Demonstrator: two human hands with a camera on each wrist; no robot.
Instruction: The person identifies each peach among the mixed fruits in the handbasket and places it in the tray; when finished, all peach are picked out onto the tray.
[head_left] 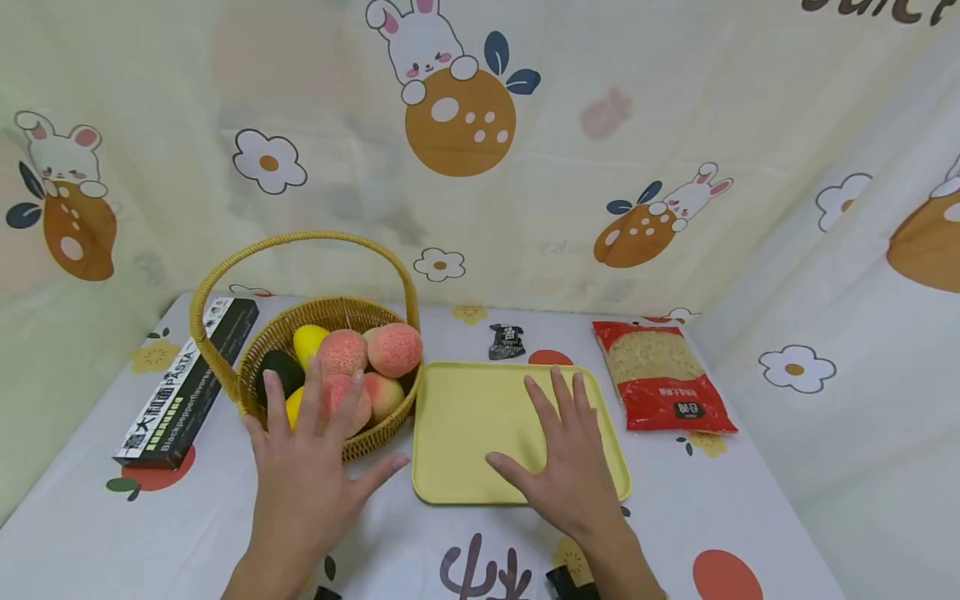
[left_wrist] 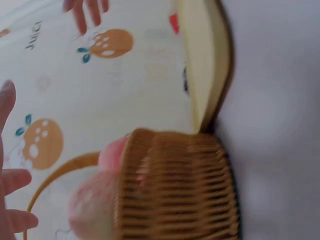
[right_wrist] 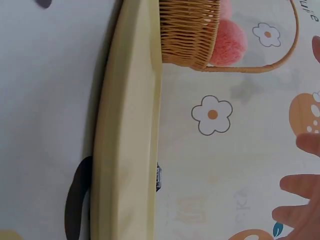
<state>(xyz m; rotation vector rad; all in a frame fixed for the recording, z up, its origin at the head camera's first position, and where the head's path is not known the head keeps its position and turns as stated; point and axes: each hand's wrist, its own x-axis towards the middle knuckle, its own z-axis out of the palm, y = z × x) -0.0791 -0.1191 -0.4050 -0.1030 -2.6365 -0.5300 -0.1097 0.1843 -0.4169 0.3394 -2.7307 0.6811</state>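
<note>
In the head view my left hand (head_left: 303, 479) is spread with straight fingers in front of the wicker basket (head_left: 375, 442), holding nothing. Several peaches (head_left: 395, 350), yellow fruits (head_left: 308, 342) and a dark green fruit (head_left: 281, 371) fill the basket; my fingers hide part of them. My right hand (head_left: 573, 467), also spread and holding nothing, appears over the right part of a yellow tray (head_left: 472, 433). The right wrist view shows its fingers (right_wrist: 300, 186) apart from the tray (right_wrist: 135, 150). At the left wrist view's edge, the left fingers (left_wrist: 17, 181) are apart from the basket (left_wrist: 175, 190).
A black-and-white pasta box (head_left: 187, 383) lies left of the basket. Behind the tray sits a small black packet (head_left: 507, 342). To the tray's right lies a red bag (head_left: 666, 379) with a pale filling. A patterned curtain (head_left: 337, 100) hangs behind the table.
</note>
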